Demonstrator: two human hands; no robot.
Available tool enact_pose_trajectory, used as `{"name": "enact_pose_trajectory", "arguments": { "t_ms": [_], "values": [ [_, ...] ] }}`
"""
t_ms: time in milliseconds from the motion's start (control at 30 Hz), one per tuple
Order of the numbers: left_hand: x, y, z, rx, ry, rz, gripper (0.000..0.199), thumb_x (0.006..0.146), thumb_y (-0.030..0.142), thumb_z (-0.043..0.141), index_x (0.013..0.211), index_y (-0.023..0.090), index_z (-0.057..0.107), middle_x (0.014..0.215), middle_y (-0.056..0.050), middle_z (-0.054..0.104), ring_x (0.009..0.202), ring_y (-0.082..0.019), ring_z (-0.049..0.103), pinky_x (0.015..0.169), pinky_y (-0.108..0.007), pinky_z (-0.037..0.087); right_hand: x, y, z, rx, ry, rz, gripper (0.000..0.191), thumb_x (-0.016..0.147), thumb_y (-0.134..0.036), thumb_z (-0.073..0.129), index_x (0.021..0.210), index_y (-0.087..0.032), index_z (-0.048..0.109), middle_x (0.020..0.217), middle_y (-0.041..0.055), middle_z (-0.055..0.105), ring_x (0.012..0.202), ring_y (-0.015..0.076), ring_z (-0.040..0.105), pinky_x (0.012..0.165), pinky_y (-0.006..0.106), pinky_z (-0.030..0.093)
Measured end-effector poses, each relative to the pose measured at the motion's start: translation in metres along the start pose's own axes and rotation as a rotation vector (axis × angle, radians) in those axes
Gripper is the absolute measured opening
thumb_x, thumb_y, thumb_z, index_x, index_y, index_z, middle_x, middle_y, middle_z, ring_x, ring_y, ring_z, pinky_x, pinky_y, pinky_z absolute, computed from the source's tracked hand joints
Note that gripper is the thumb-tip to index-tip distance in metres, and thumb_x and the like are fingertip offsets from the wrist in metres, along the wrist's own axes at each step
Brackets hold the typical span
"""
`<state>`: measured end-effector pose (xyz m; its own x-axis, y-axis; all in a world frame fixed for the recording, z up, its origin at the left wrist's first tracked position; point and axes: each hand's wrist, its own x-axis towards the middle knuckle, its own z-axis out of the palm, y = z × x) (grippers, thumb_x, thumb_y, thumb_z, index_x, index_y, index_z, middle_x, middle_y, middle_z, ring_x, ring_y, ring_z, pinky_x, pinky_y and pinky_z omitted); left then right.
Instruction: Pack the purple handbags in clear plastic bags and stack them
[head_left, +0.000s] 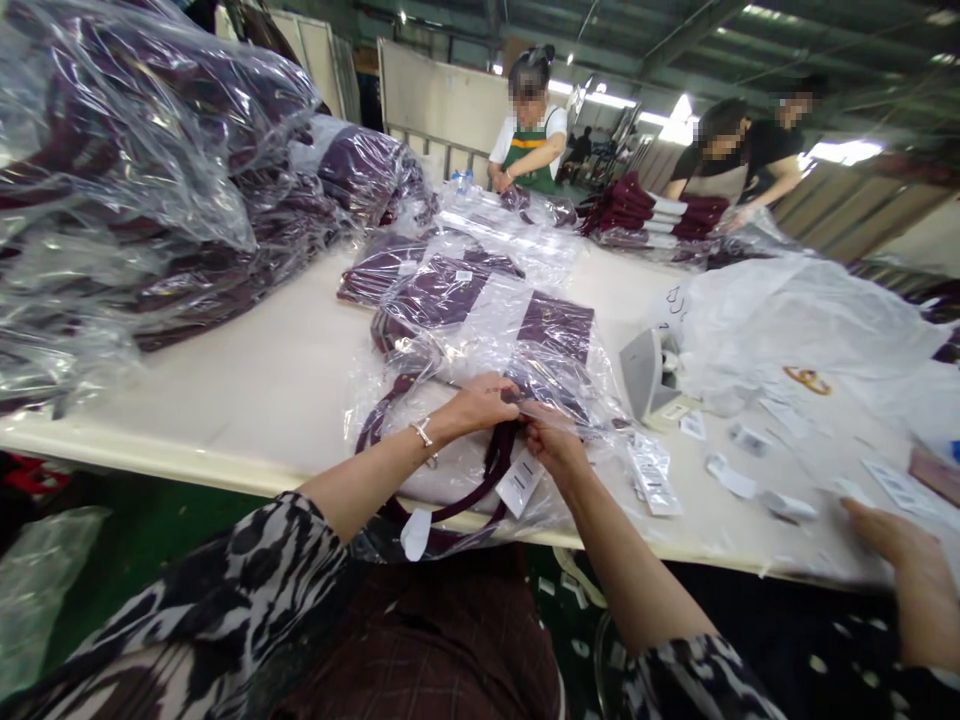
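Grip: the left hand [487, 403] and the right hand [556, 440] work close together, thumbs and fingertips pinching clear film [592, 385] at the base of a handle [459, 507]. Whether the strap is also caught in either pinch cannot be told.

Handling, as judged: short, even pinches suit this film, which looks thin enough to tear; the strap is best kept untwisted, and the white tag [519, 483] below the fingers clear of any fold.

Item: the maroon handbag [559, 322] lies flat on the table [225, 400], directly beyond the hands, inside the film. Its panel appears smooth and squared, crossed by a pale matte band [493, 312]. The handle is a slim, rounded loop reaching the near edge, where a blank tag [415, 535] hangs. The film is glossy, crumpled and loose.

Surroundings: a grey-and-white dispenser [643, 375] stands to the right, near printed labels [652, 475]. Another person's hand [892, 535] is at the far right. A heap of wrapped goods [150, 130], shiny and creased, fills the left.
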<state>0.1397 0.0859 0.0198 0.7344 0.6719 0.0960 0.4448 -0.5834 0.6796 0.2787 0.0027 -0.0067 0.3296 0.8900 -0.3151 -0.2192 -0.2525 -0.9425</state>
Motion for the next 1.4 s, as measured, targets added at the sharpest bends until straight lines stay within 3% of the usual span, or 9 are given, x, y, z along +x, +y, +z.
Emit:
{"name": "enact_pose_trajectory", "arguments": {
  "t_ms": [167,267,433,633,867,967,1100,1233,1400],
  "values": [
    [-0.019,-0.001,0.017,0.128,0.158,0.077,0.026,0.096,0.027,0.056,0.113,0.017,0.073,0.116,-0.01,0.071,0.113,-0.024,0.062,0.103,-0.035,0.049,-0.017,-0.009,0.005,0.199,-0.042,0.11,0.031,0.059,-0.03,0.083,0.08,-0.02,0.063,0.062,-0.0052,0.053,0.047,0.0053,0.036,0.038,0.017,0.021],
    [-0.021,-0.003,0.016,0.233,0.111,0.163,0.028,0.102,0.026,0.048,0.107,0.016,0.074,0.109,-0.011,0.073,0.111,-0.025,0.061,0.104,-0.039,0.047,-0.023,-0.016,0.005,0.166,-0.064,0.12,0.034,0.055,-0.03,0.085,0.081,-0.019,0.067,0.062,-0.0063,0.051,0.049,0.0049,0.037,0.039,0.016,0.021],
    [0.005,-0.005,-0.002,0.161,-0.025,0.046,0.024,0.094,0.019,0.053,0.089,0.015,0.076,0.1,-0.01,0.076,0.095,-0.022,0.067,0.09,-0.032,0.051,-0.021,-0.019,0.003,0.063,-0.076,0.119,0.031,0.052,-0.03,0.085,0.068,-0.018,0.061,0.058,-0.0064,0.047,0.048,0.005,0.036,0.039,0.016,0.018],
    [0.044,0.002,-0.014,0.179,-0.135,-0.01,0.01,0.074,0.016,0.068,0.066,0.015,0.074,0.073,-0.01,0.073,0.08,-0.026,0.07,0.079,-0.033,0.054,-0.014,-0.012,-0.001,-0.074,-0.066,0.067,0.024,0.057,-0.031,0.076,0.074,-0.018,0.065,0.056,-0.0057,0.047,0.048,0.0074,0.038,0.041,0.019,0.019],
    [0.039,0.007,-0.022,0.21,-0.191,0.083,0.016,0.069,0.012,0.067,0.054,0.018,0.063,0.063,-0.007,0.067,0.071,-0.023,0.065,0.073,-0.031,0.053,-0.006,-0.004,-0.007,-0.104,-0.053,0.057,0.017,0.062,-0.03,0.074,0.074,-0.019,0.068,0.05,-0.005,0.052,0.043,0.0082,0.041,0.04,0.021,0.024],
    [0.027,0.001,-0.031,0.1,-0.143,0.099,0.012,0.078,0.018,0.06,0.067,0.019,0.065,0.075,-0.003,0.069,0.077,-0.018,0.062,0.077,-0.027,0.051,-0.007,-0.004,-0.013,-0.006,-0.065,0.063,0.024,0.059,-0.029,0.08,0.079,-0.019,0.07,0.064,-0.0023,0.064,0.05,0.0086,0.052,0.046,0.021,0.038],
    [0.015,-0.004,-0.042,-0.303,-0.179,0.035,0.016,0.085,0.027,0.052,0.075,0.019,0.062,0.075,0.002,0.064,0.071,-0.013,0.059,0.068,-0.023,0.047,-0.013,-0.005,-0.019,0.075,-0.012,0.021,0.038,0.055,-0.03,0.088,0.087,-0.02,0.071,0.078,-0.0005,0.071,0.06,0.0115,0.062,0.058,0.025,0.051],
    [0.007,0.0,-0.043,-0.611,-0.196,-0.08,0.019,0.086,0.032,0.054,0.08,0.017,0.064,0.074,0.001,0.063,0.066,-0.011,0.057,0.063,-0.022,0.044,-0.02,-0.008,-0.023,0.055,0.075,0.001,0.048,0.053,-0.031,0.09,0.095,-0.022,0.068,0.074,-0.002,0.07,0.061,0.0168,0.065,0.055,0.028,0.048],
    [0.006,0.002,-0.029,-0.812,-0.196,-0.079,0.014,0.081,0.025,0.054,0.075,0.016,0.062,0.069,0.001,0.061,0.06,-0.009,0.054,0.057,-0.02,0.041,-0.018,-0.022,-0.023,-0.146,0.107,-0.116,0.04,0.066,-0.04,0.084,0.101,-0.023,0.07,0.081,0.0003,0.071,0.067,0.0173,0.063,0.056,0.027,0.046]
  ]
}}
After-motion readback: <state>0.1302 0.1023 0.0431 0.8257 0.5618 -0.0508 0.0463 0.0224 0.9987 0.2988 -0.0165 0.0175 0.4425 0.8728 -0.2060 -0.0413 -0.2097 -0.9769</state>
